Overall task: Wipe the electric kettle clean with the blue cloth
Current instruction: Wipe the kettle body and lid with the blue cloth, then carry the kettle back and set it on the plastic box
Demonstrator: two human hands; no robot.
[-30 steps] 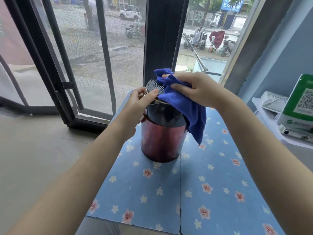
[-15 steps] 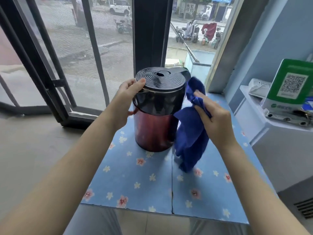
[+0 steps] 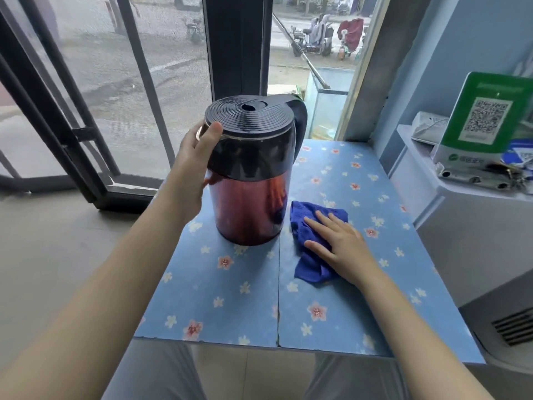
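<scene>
1. We see our left hand [image 3: 192, 166] wrapped against the left side of the kettle [image 3: 251, 171], the thumb [image 3: 212, 133] lying up near the rim of the lid and the other fingers curled round the far side, out of sight. The grip looks like a steadying hold on the dark upper part of the body.
2. Our right hand [image 3: 341, 246] lies flat, palm down, fingers [image 3: 317, 228] spread a little apart and stretched toward the kettle. It presses on the cloth [image 3: 310, 235] and grips nothing.
3. The blue cloth is crumpled on the table [image 3: 219, 298] just to the right of the kettle's base, near it. We cannot tell whether the two touch. Part of the cloth sticks out beyond our fingertips and part below our palm.
4. The kettle stands upright near the middle of the table, with a glossy red lower body, a dark upper band and a ridged black lid [image 3: 249, 114]. Its handle [image 3: 300, 116] points away to the back right.
5. The table has a blue top printed with small flowers.
6. To the right, on a pale counter [image 3: 461, 203], a green sign [image 3: 484, 116] with a square code stands upright.
7. Behind the table, a dark window frame [image 3: 236, 44] looks out on a street.
</scene>
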